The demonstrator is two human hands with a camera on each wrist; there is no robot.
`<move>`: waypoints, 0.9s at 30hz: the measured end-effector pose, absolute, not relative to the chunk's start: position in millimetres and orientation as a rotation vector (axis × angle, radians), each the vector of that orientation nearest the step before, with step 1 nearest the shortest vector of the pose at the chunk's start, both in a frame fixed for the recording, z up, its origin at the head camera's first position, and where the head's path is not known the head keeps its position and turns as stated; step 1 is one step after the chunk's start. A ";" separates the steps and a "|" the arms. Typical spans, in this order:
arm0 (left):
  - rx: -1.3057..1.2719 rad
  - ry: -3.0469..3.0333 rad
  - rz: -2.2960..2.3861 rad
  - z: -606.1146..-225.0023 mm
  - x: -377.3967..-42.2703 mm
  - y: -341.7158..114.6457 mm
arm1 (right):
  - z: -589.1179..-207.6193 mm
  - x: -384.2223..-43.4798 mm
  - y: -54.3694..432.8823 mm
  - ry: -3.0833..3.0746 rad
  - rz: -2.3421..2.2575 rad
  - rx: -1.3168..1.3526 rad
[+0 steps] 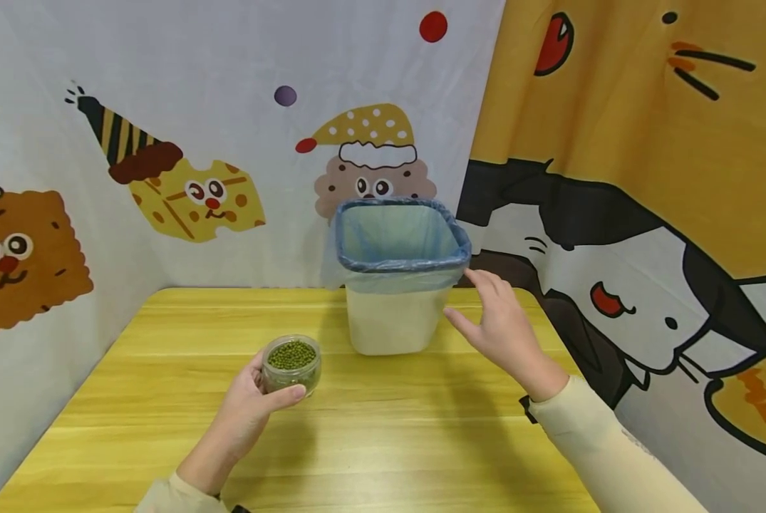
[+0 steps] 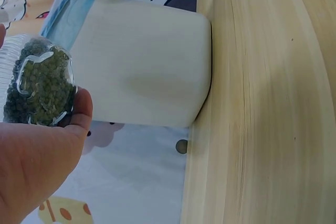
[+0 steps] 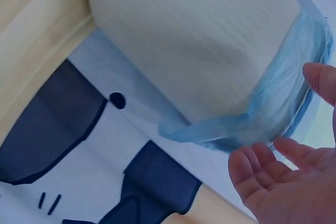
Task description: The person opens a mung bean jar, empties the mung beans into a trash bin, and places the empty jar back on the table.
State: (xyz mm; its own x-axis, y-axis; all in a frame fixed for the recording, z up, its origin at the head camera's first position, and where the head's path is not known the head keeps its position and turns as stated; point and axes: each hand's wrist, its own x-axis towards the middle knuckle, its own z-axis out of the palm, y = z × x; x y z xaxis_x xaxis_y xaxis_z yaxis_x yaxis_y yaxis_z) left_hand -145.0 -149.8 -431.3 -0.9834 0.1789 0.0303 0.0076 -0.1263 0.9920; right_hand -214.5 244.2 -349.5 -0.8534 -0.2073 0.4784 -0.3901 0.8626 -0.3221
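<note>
My left hand (image 1: 248,399) grips a small clear jar (image 1: 312,374) filled with green beans (image 1: 291,354), thumb along its near side. In the left wrist view the beans (image 2: 44,82) show through the jar's wall, and the left hand (image 2: 42,156) wraps its side. A white bin (image 1: 392,320) stands upright at the back of the table, lined with a blue plastic bag (image 1: 402,265) folded over its rim. At the bin's right side is my right hand (image 1: 501,328), thumb and fingers spread apart. The right wrist view shows its fingertips (image 3: 252,156) right by the bag's folded edge (image 3: 283,98).
The yellow wood-grain table (image 1: 389,442) extends from the front to a cloth backdrop (image 1: 229,57) printed with cartoon food. An orange curtain (image 1: 613,128) with a cartoon cat hangs along the right side, close to the right arm.
</note>
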 end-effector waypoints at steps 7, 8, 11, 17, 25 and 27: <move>0.198 2.001 2.269 -431.7 -144.3 -148.9 | -346.2 -220.2 224.1 -2.389 0.474 0.507; 0.197 2.000 2.269 -431.7 -144.2 -148.7 | -345.4 -221.1 221.0 -2.360 0.456 0.528; 0.199 2.001 2.273 -431.6 -144.0 -148.5 | -344.0 -224.9 211.1 -2.282 0.379 0.608; 0.191 2.029 2.263 -431.0 -143.6 -150.3 | -346.5 -233.0 192.7 -2.155 0.174 0.738; 0.165 2.134 2.222 -427.6 -144.1 -158.3 | -351.3 -234.4 184.3 -2.184 0.052 0.779; 0.169 2.155 2.209 -424.8 -145.0 -161.2 | -352.2 -234.2 184.9 -2.205 0.055 0.781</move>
